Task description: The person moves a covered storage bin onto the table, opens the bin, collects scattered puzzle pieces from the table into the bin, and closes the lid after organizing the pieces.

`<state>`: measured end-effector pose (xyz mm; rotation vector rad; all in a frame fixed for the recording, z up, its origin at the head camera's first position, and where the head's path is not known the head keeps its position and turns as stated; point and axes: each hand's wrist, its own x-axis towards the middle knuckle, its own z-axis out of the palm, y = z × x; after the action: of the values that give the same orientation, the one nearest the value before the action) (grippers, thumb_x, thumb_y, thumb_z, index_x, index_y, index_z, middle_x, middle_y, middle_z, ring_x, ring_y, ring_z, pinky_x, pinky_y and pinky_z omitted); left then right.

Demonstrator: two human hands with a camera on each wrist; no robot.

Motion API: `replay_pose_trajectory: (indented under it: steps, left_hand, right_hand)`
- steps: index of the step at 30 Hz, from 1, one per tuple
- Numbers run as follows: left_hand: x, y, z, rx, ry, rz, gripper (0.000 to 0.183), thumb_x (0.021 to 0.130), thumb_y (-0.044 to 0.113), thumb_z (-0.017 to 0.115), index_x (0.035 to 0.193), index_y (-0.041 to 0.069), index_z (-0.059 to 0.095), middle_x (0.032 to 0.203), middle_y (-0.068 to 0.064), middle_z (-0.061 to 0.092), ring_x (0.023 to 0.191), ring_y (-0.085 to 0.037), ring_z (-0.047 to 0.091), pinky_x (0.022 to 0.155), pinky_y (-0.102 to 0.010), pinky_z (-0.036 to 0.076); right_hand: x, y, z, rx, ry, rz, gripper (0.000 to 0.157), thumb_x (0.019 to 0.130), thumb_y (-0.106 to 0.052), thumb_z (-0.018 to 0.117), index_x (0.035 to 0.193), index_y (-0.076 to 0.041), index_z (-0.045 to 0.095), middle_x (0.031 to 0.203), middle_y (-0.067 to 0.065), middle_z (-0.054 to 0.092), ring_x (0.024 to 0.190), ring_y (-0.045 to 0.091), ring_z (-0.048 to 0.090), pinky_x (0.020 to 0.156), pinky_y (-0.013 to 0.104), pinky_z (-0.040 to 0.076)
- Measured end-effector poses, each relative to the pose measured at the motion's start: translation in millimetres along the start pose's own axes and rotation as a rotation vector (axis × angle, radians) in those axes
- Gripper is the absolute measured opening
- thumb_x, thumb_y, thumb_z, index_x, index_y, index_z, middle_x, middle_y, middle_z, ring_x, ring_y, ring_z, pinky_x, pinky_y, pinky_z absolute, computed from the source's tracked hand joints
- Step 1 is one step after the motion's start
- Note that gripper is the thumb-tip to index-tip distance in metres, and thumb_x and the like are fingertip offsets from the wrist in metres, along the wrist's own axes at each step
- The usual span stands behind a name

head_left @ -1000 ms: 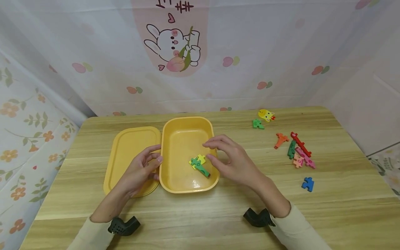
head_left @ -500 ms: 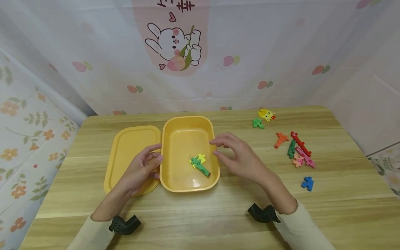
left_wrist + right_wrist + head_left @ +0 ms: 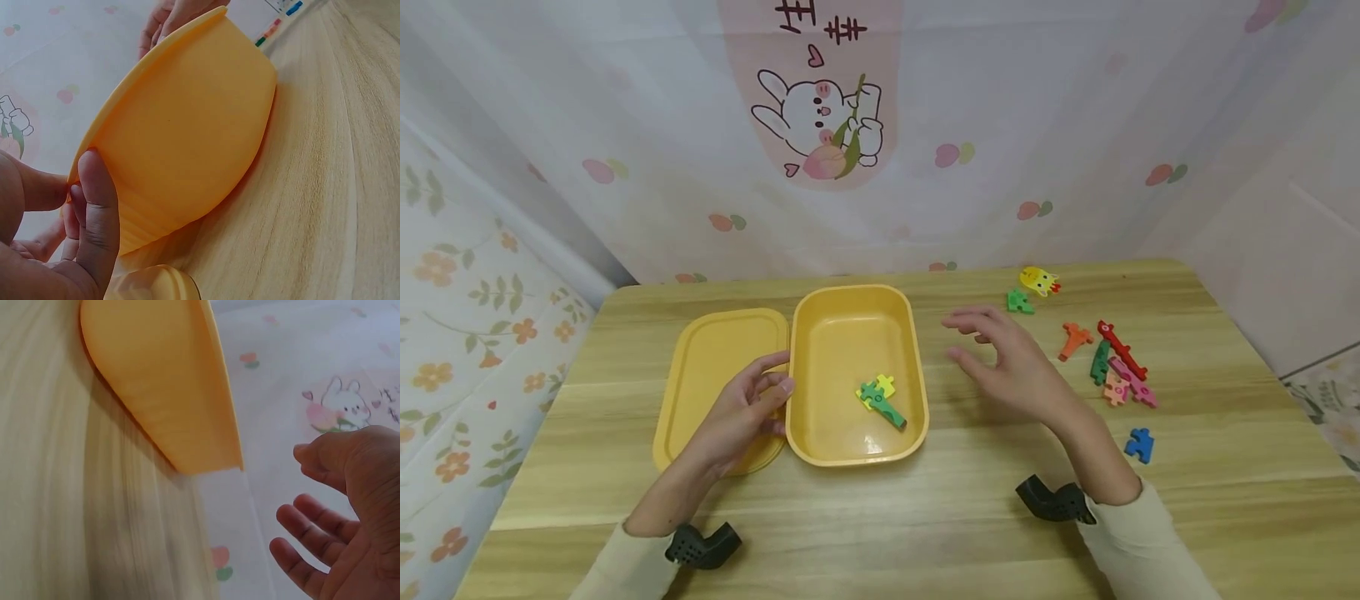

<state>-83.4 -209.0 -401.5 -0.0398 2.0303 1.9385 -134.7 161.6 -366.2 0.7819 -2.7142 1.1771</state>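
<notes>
A yellow plastic box [image 3: 859, 459] stands on the wooden table, its top uncovered. Inside lie a green puzzle piece [image 3: 889, 412] and a yellow puzzle piece [image 3: 887, 385], partly overlapping. My left hand [image 3: 741, 414] touches the box's left rim with its fingertips and thumb; in the left wrist view the thumb [image 3: 99, 200] rests against the outer wall. To the right of the box, my right hand [image 3: 1011, 367] hovers over the table, fingers loosely bent and holding nothing. The right wrist view shows the same hand [image 3: 350, 512] apart from the box.
A yellow lid [image 3: 722, 350] lies left of the box, partly under the left hand. On the right are a yellow giraffe-head piece [image 3: 1037, 281], a light green piece [image 3: 1019, 302], an orange piece [image 3: 1076, 337], a red piece [image 3: 1122, 350], a blue piece [image 3: 1141, 445] and several others.
My right hand has moved right, from over the box's right rim to above the table beside it. The left hand stays at the left rim. The pieces in the box look unmoved.
</notes>
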Motion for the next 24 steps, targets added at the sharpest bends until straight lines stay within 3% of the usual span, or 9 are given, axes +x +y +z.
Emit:
replay_pose_trajectory:
  steps: [13,24]
  left_hand:
    - [1.0,-0.4,1.4,-0.022,-0.007,-0.016,0.061,0.111,0.019,0.057,0.164,0.007,0.029,0.128,-0.007,0.057,0.094,-0.010,0.063,0.067,-0.023,0.061]
    - [-1.5,1.1,0.0,-0.037,-0.005,-0.025,0.062,0.110,0.020,0.057,0.164,0.007,0.028,0.125,-0.004,0.058,0.095,-0.010,0.063,0.066,-0.022,0.061]
  right_hand:
    - [-4,19,-22.5,-0.014,0.050,0.035,0.038,0.102,-0.010,0.070,0.140,-0.007,0.064,0.138,0.017,0.062,0.121,0.040,0.066,0.102,0.061,0.056]
    - [-5,28,-32.2,-0.033,0.004,0.134,0.040,0.105,-0.017,0.067,0.143,-0.008,0.063,0.142,0.020,0.063,0.125,0.039,0.064,0.105,0.064,0.054]
